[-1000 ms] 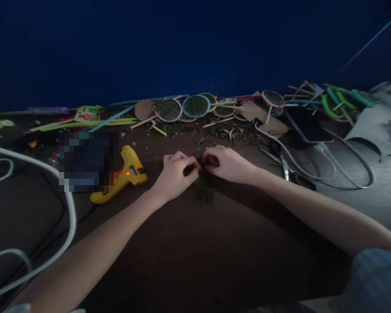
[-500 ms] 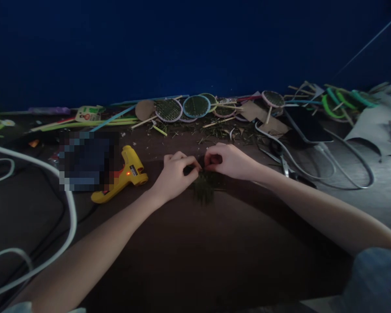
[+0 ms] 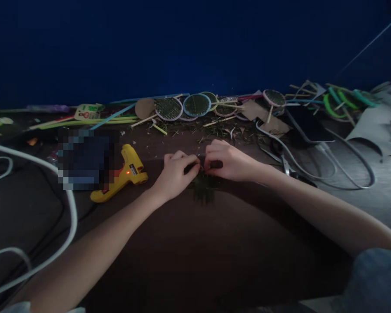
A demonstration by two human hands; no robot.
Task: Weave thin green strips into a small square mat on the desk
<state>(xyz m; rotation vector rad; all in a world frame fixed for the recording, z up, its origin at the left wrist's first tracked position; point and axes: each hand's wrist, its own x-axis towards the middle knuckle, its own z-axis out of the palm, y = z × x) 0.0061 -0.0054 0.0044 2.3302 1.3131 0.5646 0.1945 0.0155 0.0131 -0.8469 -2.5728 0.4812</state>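
Note:
Both hands meet over the dark tabletop (image 3: pixel 182 252), near its middle. My left hand (image 3: pixel 180 176) is closed, thumb and index finger pinched together. Opposite it, my right hand (image 3: pixel 226 161) also pinches, its fingertips a small gap away. Just below the fingertips is a dark green, needle-like sprig (image 3: pixel 204 191), dim and blurred. Its upper end reaches the pinched fingers, and what exactly each hand grips there is too dark to tell. To the left of my left hand lies a yellow hot glue gun (image 3: pixel 128 171) with a glowing orange light.
Round fans with coloured rims (image 3: pixel 197 105) and sticks line the back by the blue wall (image 3: pixel 182 43). Green clippings (image 3: pixel 211 130) lie before them. Scissors (image 3: pixel 284 163), a phone (image 3: pixel 308 124) and looped cable (image 3: pixel 368 174) sit right. A white cord (image 3: pixel 72 213) curves at left.
My right hand's fingers have shifted slightly and closed nearer to my left fingertips above the green sprig. My left hand stays almost in place.

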